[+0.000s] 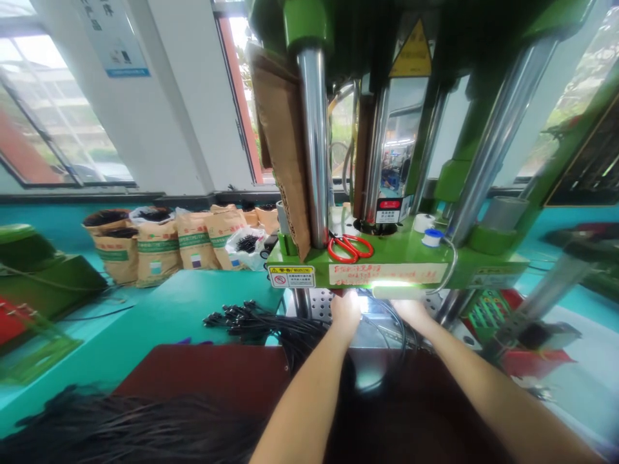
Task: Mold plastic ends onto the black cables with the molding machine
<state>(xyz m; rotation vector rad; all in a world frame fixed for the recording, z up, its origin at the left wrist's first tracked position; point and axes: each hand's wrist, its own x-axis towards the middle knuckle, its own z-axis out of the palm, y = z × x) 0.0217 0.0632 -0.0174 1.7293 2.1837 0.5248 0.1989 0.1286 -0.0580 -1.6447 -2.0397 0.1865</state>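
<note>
Both my hands reach under the green press beam (pixel 474 270), into the lit work area. My left hand (pixel 346 312) is beside the left end of the bright spot, its fingers hidden by the beam's edge and glare. To the right, my right hand (pixel 410 312) is under the lamp (pixel 401 291), with its fingers out of sight too. Black cables (pixel 399 328) loop between and below my hands; whether either hand grips one cannot be made out. A bundle of black cables with connector ends (pixel 242 317) lies left of my left hand, beside the perforated metal plate (pixel 320 303).
Red-handled scissors (pixel 349 247) and a blue-and-white tape roll (pixel 432 238) rest on the beam. A cardboard sheet (pixel 280 129) leans on the left column (pixel 314 148). Dark cables (pixel 145 422) cover the near left. Paper sacks (pixel 157 251) stand behind the teal table (pixel 193 296).
</note>
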